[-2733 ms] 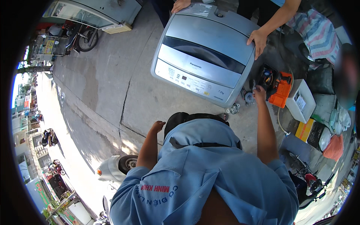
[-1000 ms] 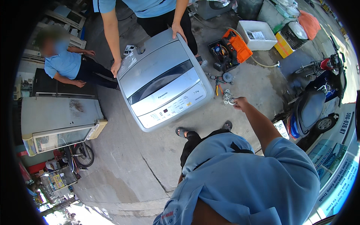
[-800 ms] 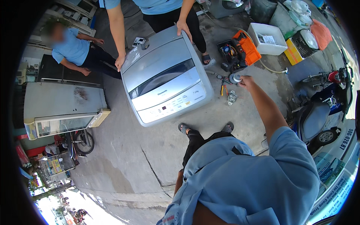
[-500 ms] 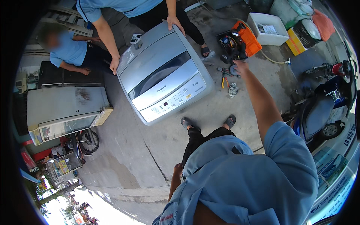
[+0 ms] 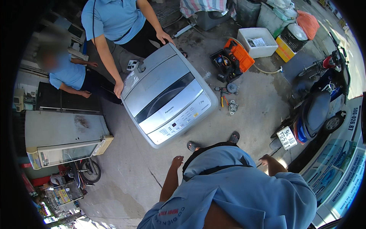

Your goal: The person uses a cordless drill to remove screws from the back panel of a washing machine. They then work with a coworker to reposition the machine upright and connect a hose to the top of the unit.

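Observation:
A grey top-loading washing machine (image 5: 167, 95) stands in front of me, its lid closed and its control panel toward me. My left hand (image 5: 177, 162) hangs low by my waist with its fingers curled, apart from the machine. On the other side, my right hand (image 5: 267, 160) is beside my hip, fingers bent; a thin dark thing seems to show at them, too small to name. Across the machine, a co-worker in a blue shirt (image 5: 114, 23) has one hand (image 5: 119, 88) on its left edge and the other (image 5: 164, 37) at its far corner.
An open orange-and-black toolbox (image 5: 232, 59) lies beyond the machine's right side, near pliers (image 5: 225, 101), a grinder-like tool (image 5: 231, 88) and a round metal part (image 5: 232, 108). A motorbike (image 5: 310, 110) stands right. Another person (image 5: 72, 76) and an old refrigerator (image 5: 68, 128) are left.
My right hand has drawn back from beside the toolbox to my hip. My left hand shows more fully. The co-worker stands more upright, hands still on the washing machine.

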Available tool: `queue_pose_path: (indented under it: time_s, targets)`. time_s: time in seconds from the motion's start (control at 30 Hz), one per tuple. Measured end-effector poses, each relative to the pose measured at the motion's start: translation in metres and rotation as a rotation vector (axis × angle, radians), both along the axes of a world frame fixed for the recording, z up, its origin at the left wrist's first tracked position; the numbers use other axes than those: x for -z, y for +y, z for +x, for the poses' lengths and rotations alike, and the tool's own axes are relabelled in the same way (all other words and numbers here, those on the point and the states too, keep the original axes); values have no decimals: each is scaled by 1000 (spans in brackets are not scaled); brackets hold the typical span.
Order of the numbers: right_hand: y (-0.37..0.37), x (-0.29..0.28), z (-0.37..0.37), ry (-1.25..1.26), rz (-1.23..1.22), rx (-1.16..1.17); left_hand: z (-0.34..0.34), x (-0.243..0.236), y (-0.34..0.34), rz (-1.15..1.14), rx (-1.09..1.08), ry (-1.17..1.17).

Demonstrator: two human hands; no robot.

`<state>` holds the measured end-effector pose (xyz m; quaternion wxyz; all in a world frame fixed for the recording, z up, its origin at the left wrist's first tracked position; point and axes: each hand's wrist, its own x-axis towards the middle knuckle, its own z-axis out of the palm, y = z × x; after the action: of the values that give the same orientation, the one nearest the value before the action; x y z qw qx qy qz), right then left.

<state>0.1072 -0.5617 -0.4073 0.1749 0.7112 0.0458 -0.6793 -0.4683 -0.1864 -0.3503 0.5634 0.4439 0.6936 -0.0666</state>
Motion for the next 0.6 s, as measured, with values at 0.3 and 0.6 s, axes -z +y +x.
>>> queue_pose_path:
  time_s: [0.3, 0.6]
  targets:
    - [223, 0, 17, -490, 698, 650, -25, 20, 118, 235, 425, -43]
    - [359, 25, -215, 87, 920, -517, -168, -10, 133, 134, 176, 21]
